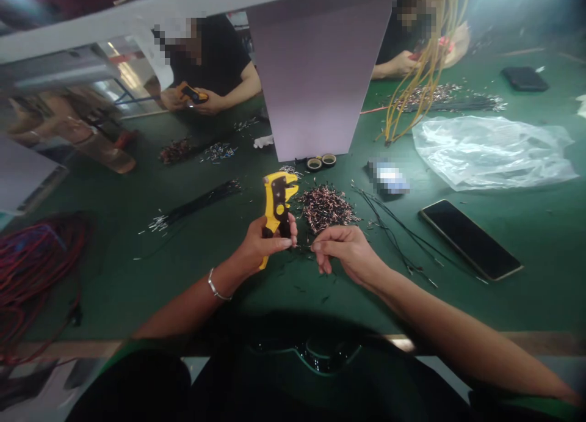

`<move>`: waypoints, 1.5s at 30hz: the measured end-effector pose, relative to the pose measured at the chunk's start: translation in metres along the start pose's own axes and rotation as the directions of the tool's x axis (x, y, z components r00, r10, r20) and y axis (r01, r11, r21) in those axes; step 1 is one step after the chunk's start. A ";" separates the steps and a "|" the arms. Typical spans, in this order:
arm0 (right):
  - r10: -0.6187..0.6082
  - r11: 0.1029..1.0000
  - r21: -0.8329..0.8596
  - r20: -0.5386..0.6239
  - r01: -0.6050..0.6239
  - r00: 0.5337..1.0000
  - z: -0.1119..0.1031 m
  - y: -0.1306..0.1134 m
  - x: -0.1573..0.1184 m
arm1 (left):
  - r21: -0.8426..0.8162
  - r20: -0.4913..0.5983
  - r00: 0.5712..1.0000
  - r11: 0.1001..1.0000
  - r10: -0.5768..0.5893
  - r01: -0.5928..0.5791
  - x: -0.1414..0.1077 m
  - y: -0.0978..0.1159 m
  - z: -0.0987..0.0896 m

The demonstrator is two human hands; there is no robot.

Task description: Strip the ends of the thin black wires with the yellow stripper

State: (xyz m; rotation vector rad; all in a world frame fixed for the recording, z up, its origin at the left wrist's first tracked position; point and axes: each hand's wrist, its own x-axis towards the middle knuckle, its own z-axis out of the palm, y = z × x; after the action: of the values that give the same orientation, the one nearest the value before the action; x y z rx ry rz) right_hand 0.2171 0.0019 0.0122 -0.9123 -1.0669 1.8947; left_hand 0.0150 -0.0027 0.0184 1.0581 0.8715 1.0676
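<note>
My left hand (270, 242) is wrapped round a yellow and black wire stripper (277, 205), held upright with its jaws at the top. Thumb and fingertips of my right hand (341, 246) are pinched together just to the right, on something thin and small that I cannot make out clearly. A short gap parts the two hands. Behind them lies a pile of short copper and black wire pieces (327, 208). Long black wires (389, 217) lie to the right, and a bundle of black wires (201, 205) with bare ends lies to the left.
A phone (470, 239), a clear plastic bag (489, 150) and yellow wires (414, 95) are on the right. Tape rolls (314, 163) sit by a pale divider (320, 80). Red cable coils (39, 269) lie at left. Two people work across the green table (274, 306).
</note>
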 end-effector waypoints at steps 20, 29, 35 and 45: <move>-0.512 0.620 -0.704 -0.027 0.348 0.858 0.003 0.004 -0.007 | 0.115 0.038 0.999 0.993 -0.012 0.008 -0.006 -0.007 0.012; -0.566 0.295 -0.820 0.264 0.491 0.781 0.007 0.011 -0.011 | 0.245 0.065 0.998 0.969 -0.013 -0.004 -0.010 -0.002 0.020; -0.589 0.287 -0.821 0.256 0.494 0.767 0.008 0.012 -0.010 | 0.230 0.031 1.000 0.973 -0.004 -0.003 -0.011 -0.003 0.020; -0.593 0.341 -0.812 0.206 0.474 0.778 0.011 0.015 -0.008 | 0.267 0.016 1.000 0.963 0.022 -0.026 -0.011 -0.006 0.019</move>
State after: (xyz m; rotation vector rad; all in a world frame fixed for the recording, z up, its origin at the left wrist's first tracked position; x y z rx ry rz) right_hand 0.2072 -0.0145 0.0046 -0.9616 -1.9742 0.6576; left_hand 0.0316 -0.0190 0.0188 1.3011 1.0141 0.9794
